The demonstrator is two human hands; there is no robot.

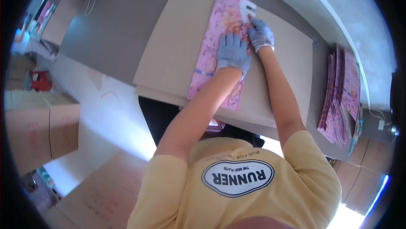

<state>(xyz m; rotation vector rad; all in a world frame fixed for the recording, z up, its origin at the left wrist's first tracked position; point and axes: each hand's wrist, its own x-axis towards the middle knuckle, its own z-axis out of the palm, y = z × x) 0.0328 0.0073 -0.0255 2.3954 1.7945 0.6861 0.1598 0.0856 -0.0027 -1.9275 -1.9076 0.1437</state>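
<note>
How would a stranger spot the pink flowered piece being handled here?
Find the big grey table, then the broad tan cardboard lying on it. On that cardboard lies a long pink flowered piece, with the left hand's fingers resting on it. Unlike the similar pink pieces bunched at the right, this one lies flat by itself.

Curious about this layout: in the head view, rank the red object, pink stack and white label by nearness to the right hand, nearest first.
1. White label, right at the right hand.
2. Pink stack, on the right.
3. Red object, far left.
</note>
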